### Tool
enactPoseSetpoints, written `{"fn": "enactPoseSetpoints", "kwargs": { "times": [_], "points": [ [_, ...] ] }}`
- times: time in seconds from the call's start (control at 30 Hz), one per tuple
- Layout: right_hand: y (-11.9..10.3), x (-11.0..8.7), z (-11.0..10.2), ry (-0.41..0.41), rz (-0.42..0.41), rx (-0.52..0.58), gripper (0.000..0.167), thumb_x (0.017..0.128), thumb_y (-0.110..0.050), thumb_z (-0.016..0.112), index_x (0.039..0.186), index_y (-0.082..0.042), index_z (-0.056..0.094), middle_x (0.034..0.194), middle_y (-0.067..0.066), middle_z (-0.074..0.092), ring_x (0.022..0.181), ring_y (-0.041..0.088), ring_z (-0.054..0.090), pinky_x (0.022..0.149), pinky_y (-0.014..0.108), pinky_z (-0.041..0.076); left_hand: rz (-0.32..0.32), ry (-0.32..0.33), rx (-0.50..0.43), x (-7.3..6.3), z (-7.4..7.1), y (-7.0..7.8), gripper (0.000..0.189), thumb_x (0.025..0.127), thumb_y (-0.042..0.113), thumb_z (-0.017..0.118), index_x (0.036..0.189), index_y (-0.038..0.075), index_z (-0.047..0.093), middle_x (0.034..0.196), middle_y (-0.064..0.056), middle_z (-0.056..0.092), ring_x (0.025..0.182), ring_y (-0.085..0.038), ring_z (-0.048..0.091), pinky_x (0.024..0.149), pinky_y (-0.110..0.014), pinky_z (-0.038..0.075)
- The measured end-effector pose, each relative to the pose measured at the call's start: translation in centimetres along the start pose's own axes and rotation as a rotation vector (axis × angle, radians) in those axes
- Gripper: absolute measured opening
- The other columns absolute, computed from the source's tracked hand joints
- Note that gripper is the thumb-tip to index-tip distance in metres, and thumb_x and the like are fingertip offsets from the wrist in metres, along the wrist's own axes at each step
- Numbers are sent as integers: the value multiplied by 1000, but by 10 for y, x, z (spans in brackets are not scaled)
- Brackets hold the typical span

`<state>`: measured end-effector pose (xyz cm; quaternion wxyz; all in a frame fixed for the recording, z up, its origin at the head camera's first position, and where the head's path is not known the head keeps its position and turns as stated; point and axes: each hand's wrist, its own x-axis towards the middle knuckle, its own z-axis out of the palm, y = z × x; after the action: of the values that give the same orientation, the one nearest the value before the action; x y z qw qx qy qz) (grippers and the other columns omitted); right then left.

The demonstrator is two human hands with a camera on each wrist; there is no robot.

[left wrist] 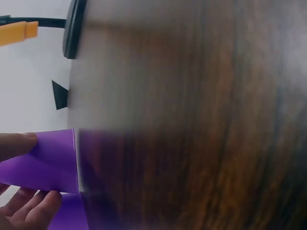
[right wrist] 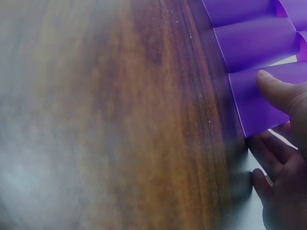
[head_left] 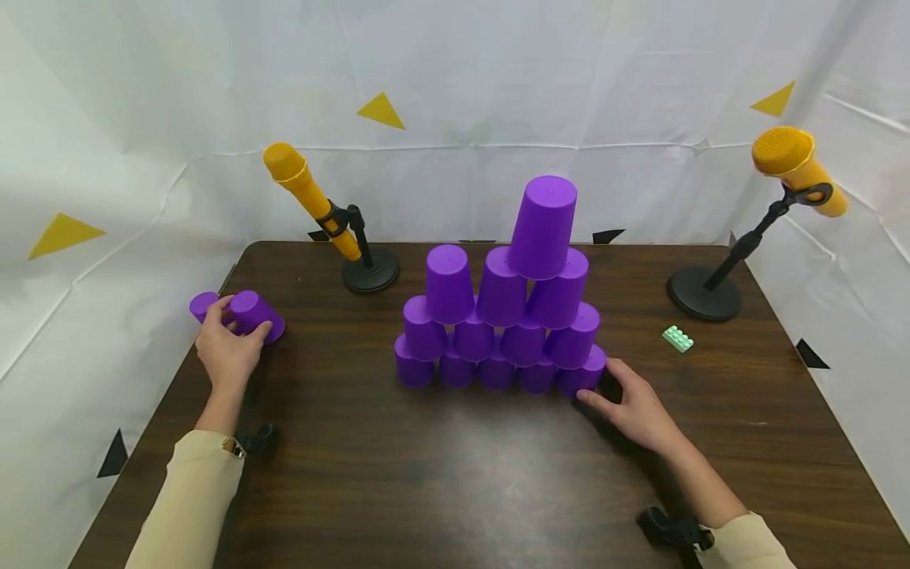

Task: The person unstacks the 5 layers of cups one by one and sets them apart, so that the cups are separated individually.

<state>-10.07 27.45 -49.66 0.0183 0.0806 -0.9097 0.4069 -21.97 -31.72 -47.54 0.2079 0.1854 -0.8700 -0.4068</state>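
Upside-down purple cups form a stacked pyramid [head_left: 498, 292] in the middle of the table, with several in the lower rows, three in the third and a single cup [head_left: 544, 225] on top. At the table's left edge my left hand [head_left: 229, 348] grips a purple cup [head_left: 254, 314], thumb on one side and fingers on the other. Close beside it stands another purple cup [head_left: 202, 304], partly hidden by the fingers. My right hand [head_left: 640, 411] holds the bottom row's rightmost cup [right wrist: 254, 100], its thumb on the near side and fingers around the right side.
A yellow microphone [head_left: 309, 194] on a black stand [head_left: 370, 270] is behind and left of the pyramid. Another yellow microphone [head_left: 799, 170] stands at the back right. A small mint-green toy brick [head_left: 678, 339] lies right of the cups. White sheeting [head_left: 213, 95] surrounds the dark wooden table [head_left: 398, 474].
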Motion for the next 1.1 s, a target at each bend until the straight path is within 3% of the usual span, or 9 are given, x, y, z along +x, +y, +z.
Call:
{"fn": "enactPoseSetpoints", "kwargs": {
  "times": [0.2,0.47,0.83,0.9,0.97,1.1],
  "points": [
    [1,0,0,3,-9,-4,61,87,-30,76,135,-3,52,129,19,58,124,39,50,102,59,36,-2,-14,37,5,3,-5,73,79,22,83,142,13,47,137,-19,54,119,-38,58,99,-49,46],
    [1,-1,2,2,-7,-3,61,87,-31,76,136,-3,52,130,19,57,125,39,49,102,59,36,-44,22,175,1,0,-4,74,80,33,81,144,19,46,134,-16,58,116,-38,59,99,-58,37],
    [0,1,1,4,-16,4,60,87,-29,76,135,-3,52,129,19,58,124,39,50,102,58,37,-41,32,180,-2,-5,-3,75,81,26,81,146,21,44,136,-14,58,113,-36,62,99,-57,38],
    [0,1,1,3,-12,0,61,87,-30,76,135,-3,52,129,19,57,124,39,50,102,59,36,-26,62,158,-5,-7,-1,72,80,21,81,144,21,47,133,-13,60,112,-34,63,100,-56,39],
    [-1,0,1,4,-10,-1,61,87,-30,76,135,-3,52,130,20,57,124,40,50,102,59,36,27,136,116,-8,-7,1,65,80,15,81,138,19,54,127,-11,64,109,-32,65,96,-53,43],
    [-1,0,0,10,-10,-2,61,87,-29,77,135,-2,52,129,20,57,125,40,49,102,59,36,215,335,36,-14,-7,14,44,80,4,75,122,12,65,113,-9,68,101,-26,66,80,-42,51]
  ]
}}
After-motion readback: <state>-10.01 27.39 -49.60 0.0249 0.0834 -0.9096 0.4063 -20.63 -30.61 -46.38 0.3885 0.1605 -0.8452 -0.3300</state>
